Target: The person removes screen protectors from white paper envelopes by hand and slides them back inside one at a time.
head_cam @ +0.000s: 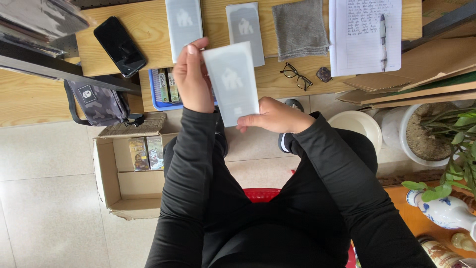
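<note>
A seated person in black sleeves holds a flat, pale grey rectangular packet [231, 82] at the centre of the frame, above the lap and just below the edge of the wooden table [148, 30]. The left hand [192, 77] has its grip closed on the packet's upper left edge, thumb at the top corner; the right hand [275, 116] pinches the lower right corner. The packet's long axis runs nearly top to bottom of the frame, tilted slightly, its upper end toward the table. Its face is matte and translucent-looking, with a small white figure printed near the middle. Two similar packets [184, 22] lie on the table at upper centre, beside a black phone [120, 46], a grey cloth [299, 29] and glasses [296, 76]. An open cardboard box [130, 171] sits on the floor at lower left.
</note>
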